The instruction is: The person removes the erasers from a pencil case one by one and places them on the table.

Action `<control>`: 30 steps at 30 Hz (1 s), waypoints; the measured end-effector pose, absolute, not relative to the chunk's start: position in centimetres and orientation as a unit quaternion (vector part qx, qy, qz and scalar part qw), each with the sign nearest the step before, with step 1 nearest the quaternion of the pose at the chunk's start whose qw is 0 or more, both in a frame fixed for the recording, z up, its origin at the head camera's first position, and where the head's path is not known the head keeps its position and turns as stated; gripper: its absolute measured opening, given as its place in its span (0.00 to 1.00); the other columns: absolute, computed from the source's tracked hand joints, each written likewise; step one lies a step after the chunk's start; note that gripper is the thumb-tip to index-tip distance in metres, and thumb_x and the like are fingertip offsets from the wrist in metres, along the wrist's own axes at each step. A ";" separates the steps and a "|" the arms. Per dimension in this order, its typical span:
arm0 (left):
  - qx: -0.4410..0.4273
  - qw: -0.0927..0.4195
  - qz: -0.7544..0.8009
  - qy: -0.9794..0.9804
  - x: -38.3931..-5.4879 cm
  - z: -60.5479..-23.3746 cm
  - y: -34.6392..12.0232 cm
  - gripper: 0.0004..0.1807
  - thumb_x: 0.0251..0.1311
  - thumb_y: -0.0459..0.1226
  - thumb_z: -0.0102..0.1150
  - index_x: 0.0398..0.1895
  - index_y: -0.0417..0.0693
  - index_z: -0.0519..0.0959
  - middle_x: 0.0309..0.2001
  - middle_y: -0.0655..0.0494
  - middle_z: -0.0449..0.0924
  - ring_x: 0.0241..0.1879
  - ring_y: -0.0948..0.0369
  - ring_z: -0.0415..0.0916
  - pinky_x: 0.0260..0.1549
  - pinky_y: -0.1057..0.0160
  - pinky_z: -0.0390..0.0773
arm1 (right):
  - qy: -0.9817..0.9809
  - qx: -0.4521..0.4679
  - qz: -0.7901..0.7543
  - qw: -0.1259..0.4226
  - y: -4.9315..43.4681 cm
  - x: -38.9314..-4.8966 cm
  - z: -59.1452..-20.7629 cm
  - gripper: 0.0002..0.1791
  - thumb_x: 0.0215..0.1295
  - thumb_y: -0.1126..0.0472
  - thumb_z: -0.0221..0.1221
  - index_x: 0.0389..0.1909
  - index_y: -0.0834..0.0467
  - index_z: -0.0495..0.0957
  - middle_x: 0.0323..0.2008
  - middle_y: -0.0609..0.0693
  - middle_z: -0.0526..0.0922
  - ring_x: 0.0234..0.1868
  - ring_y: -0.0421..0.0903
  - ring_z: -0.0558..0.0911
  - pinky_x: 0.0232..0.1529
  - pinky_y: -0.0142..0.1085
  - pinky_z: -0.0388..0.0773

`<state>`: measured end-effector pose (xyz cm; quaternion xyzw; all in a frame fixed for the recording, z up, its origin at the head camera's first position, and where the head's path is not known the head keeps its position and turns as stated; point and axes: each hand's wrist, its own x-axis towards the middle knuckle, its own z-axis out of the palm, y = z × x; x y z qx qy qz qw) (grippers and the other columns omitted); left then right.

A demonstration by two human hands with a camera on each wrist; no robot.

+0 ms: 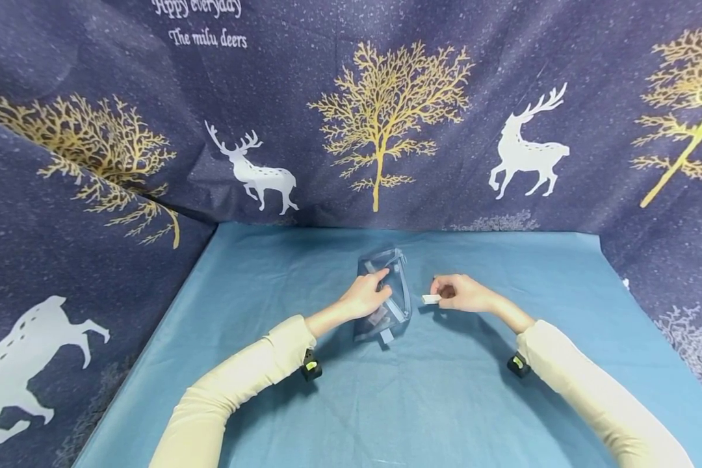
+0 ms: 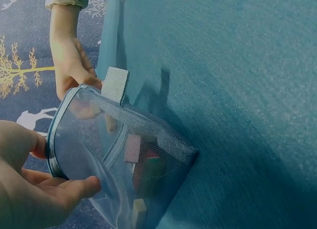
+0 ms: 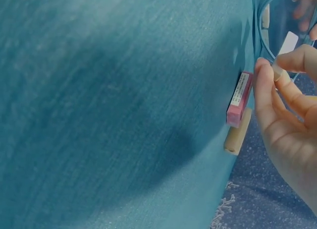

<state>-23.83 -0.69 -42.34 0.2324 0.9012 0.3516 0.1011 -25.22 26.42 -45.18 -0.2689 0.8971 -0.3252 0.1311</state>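
A blue see-through mesh zip pouch (image 1: 396,311) lies on the blue cloth, its zipped edge turned toward the right. My left hand (image 1: 365,296) holds the pouch by its rim; in the left wrist view the fingers sit at the opening. Through the mesh show a pink block (image 2: 132,147), a beige block (image 2: 139,212) and a red and green piece, partly blurred. To the right of the pouch, my right hand (image 1: 465,294) pinches a small white block (image 1: 430,299) between thumb and fingers, apart from the pouch.
Close to my right hand, a pink labelled block (image 3: 239,100) and a beige block (image 3: 237,136) lie side by side on the blue cloth (image 1: 374,403). Behind stands a dark blue hanging curtain (image 1: 339,39) printed with deer and trees. A pale fabric tab (image 2: 115,84) sticks out from the pouch.
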 end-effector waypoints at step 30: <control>0.227 0.108 0.353 0.901 -23.8 -42.4 -0.7 0.30 0.61 0.40 0.42 0.67 0.41 0.59 0.06 0.63 0.57 0.05 0.68 0.50 0.06 0.71 0.56 | 0.877 -0.288 -0.340 0.182 27.1 -24.4 -44.8 0.11 0.48 0.70 0.60 0.34 0.55 0.80 0.33 0.51 0.81 0.31 0.38 0.78 0.35 0.30 0.77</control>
